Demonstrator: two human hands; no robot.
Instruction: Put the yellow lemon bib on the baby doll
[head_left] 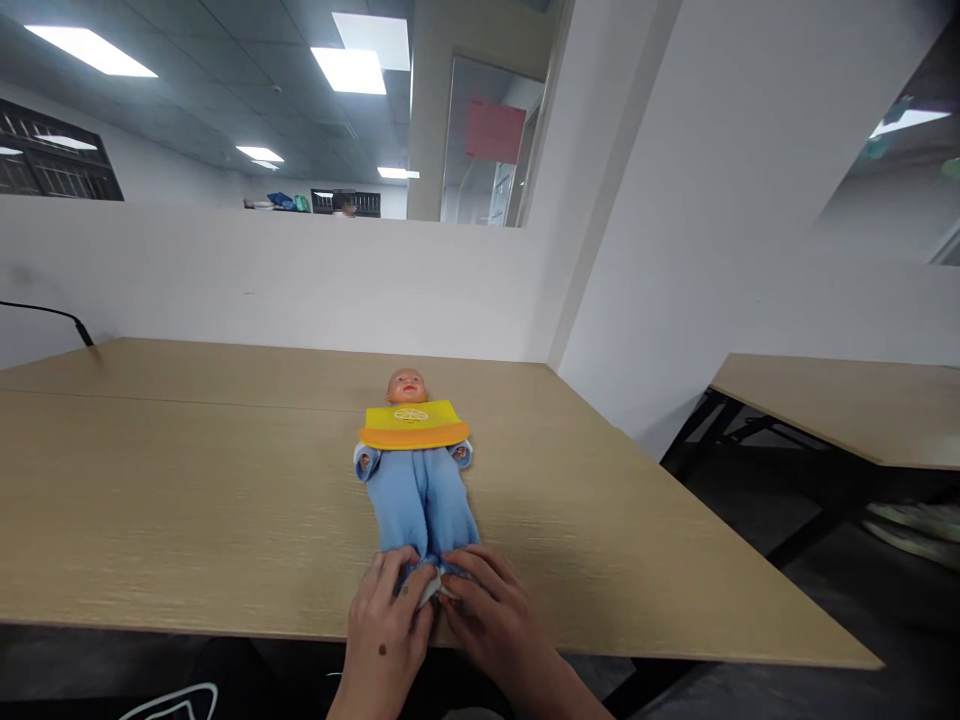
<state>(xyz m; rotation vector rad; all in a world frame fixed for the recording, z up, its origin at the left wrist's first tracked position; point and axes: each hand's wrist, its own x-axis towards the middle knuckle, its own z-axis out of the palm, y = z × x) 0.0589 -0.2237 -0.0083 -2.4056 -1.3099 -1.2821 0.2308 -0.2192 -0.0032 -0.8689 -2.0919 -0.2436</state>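
Observation:
A baby doll [407, 385] lies on its back on the table, head toward the wall and feet toward me. It wears blue clothing [424, 495] with long legs and a yellow bib [414, 424] with an orange lower edge across its chest. At the doll's feet, near the front edge, my left hand [390, 610] has its fingers closed on the end of one blue trouser leg. Beside it my right hand [487, 605] pinches the end of the other leg. A bit of white material [430, 590] shows between my fingers; the feet themselves are mostly hidden.
The wooden table [225, 500] meets a white wall at the back and right. A black cable [81, 328] comes in over its far left corner. Another table [840, 400] stands at the right across a gap, with shoes [915, 530] below.

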